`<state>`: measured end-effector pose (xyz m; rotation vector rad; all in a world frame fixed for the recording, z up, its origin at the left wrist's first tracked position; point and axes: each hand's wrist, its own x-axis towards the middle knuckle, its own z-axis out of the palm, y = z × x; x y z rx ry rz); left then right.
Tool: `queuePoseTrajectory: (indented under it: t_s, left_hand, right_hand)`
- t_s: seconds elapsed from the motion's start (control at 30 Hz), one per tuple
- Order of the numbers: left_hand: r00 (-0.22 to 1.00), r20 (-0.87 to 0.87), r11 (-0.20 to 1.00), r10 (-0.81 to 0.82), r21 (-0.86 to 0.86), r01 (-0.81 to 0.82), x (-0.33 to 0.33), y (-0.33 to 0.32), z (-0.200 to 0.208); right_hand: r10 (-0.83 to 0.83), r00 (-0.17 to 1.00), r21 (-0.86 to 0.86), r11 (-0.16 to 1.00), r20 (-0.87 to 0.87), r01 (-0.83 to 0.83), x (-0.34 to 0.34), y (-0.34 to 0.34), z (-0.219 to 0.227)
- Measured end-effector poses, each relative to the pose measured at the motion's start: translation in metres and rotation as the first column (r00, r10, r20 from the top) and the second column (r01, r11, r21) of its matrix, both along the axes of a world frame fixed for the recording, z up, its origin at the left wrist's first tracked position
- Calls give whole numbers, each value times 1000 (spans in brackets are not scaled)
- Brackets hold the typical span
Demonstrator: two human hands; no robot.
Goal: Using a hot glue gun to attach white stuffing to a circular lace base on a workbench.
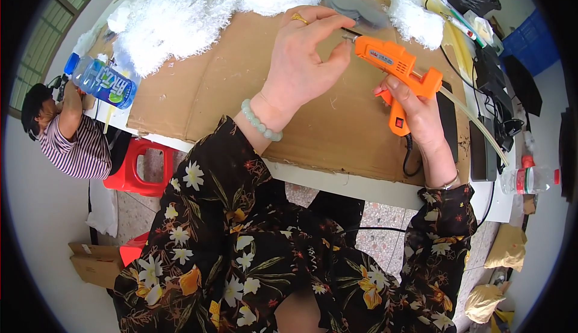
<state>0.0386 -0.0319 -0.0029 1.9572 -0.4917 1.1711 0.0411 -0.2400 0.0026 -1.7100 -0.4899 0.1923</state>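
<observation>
My right hand is wrapped round the grip of an orange hot glue gun, its nozzle pointing left. A long translucent glue stick runs out of the gun's back end. My left hand, with a gold ring and a pale green bead bracelet, is raised at the nozzle. Its thumb and forefinger are bent into a pinch around a thin dark strip close to the nozzle tip. What that strip belongs to is too small to tell.
Brown cardboard covers the table. White fluffy fibre heaps and grey translucent discs lie at the back. A blue-capped bottle stands left, near a seated person and a red stool. Cables and black boxes crowd the right.
</observation>
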Motion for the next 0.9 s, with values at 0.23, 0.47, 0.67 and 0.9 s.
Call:
queuePoseTrajectory:
  t_s: [0.23, 0.47, 0.67, 0.9]
  left_hand:
    - [999, -42, 992, 29, 124, -24, 2, -1, -3]
    - [999, 18, 991, 30, 133, -32, 8, 0, -4]
    - [995, -102, 971, -13, -239, -11, 14, 5, -11]
    - [817, -415, 637, -400, -767, -77, 17, 18, -13]
  right_hand:
    - [10, 999, -92, 996, 50, -6, 2, -4, -4]
    - [10, 998, -105, 994, 59, -4, 0, -3, 0]
    - [-28, 998, 15, 1000, 51, 27, 0, -3, -1]
    - [-65, 997, 122, 990, -50, 70, 2, -3, -2]
